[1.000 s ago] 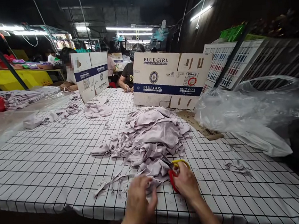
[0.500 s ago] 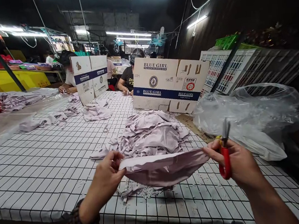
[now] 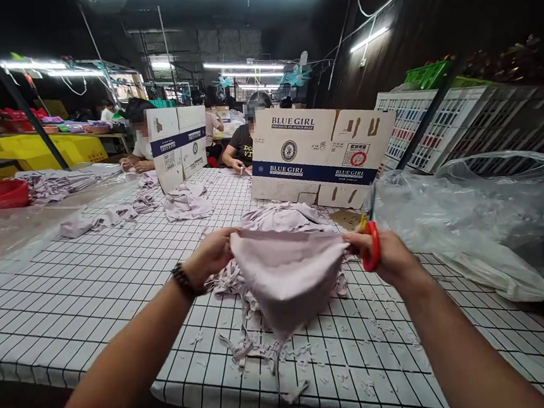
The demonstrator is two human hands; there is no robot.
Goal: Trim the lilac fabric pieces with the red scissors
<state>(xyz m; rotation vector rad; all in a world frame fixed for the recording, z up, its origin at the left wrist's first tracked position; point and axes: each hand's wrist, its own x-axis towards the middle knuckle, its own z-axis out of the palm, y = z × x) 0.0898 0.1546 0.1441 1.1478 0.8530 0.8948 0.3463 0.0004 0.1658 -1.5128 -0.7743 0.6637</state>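
Both hands are up over the desk (image 3: pixel 92 270): the left hand (image 3: pixel 212 253) pinches one top corner of a lilac fabric piece (image 3: pixel 288 279), the right hand (image 3: pixel 388 254) grips the other corner plus red-handled scissors (image 3: pixel 371 236). The piece hangs spread between them, above the fabric pile (image 3: pixel 283 219), with a Blue Girl carton (image 3: pixel 320 155) behind

Lifted cloth (image 3: pixel 288 279) hides much of the pile (image 3: pixel 285 217) (behind it); co-workers' faces blurred.

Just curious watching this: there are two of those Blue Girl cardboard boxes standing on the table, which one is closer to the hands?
The wide Blue Girl box behind the fabric pile; the narrower box stands farther back left.
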